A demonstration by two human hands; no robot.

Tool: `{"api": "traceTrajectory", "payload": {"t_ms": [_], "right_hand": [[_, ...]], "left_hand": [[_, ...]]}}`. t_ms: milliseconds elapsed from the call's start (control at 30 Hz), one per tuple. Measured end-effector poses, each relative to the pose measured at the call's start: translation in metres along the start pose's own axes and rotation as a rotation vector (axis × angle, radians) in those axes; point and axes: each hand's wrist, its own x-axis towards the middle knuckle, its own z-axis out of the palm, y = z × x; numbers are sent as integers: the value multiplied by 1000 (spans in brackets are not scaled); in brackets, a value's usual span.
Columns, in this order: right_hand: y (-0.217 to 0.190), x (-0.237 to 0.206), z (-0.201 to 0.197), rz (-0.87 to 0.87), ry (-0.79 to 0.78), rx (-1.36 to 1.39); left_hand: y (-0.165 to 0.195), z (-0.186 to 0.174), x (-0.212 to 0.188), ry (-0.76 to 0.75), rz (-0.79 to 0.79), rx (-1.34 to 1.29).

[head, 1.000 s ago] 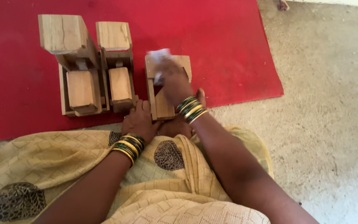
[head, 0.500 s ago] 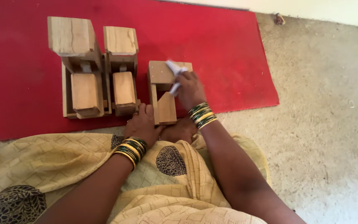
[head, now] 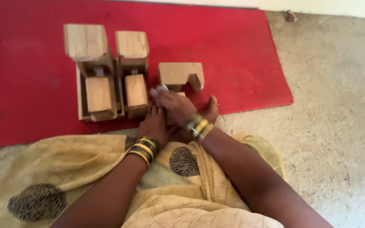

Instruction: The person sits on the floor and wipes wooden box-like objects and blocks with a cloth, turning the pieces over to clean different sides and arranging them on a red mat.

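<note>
You're sitting at the near edge of the red mat (head: 233, 46), which runs off the left of the view and ends on the right at bare concrete floor (head: 339, 126), and that side gives you wide open room. Your right hand (head: 175, 106) lies low over the mat edge, fingers curled around something small and pale at the fingertips; I can't tell what it is. Just beyond those fingertips sits the small notched wooden block (head: 181, 75), lying flat, close but apart from the hand. A sliver of another wooden piece shows under your fingers, mostly hidden. Your left hand (head: 153, 126) is tucked beside and partly under the right one, pressed down by your foot (head: 210, 110); its grip can't be seen. To the left, hard against your hands, stand two taller wooden pieces side by side, the big one (head: 90, 71) and the narrower one (head: 132, 71), touching each other and hemming in that side. Yellow patterned cloth (head: 77, 169) covers your lap.
</note>
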Motion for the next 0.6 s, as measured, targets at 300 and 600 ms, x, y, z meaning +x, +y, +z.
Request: {"api": "traceTrajectory", "payload": {"t_ms": [300, 600], "right_hand": [[0, -60, -18, 130, 138, 111], [-3, -61, -4, 192, -12, 93]], "left_hand": [[-4, 2, -7, -18, -28, -68], [-8, 3, -7, -54, -44, -75]]}}
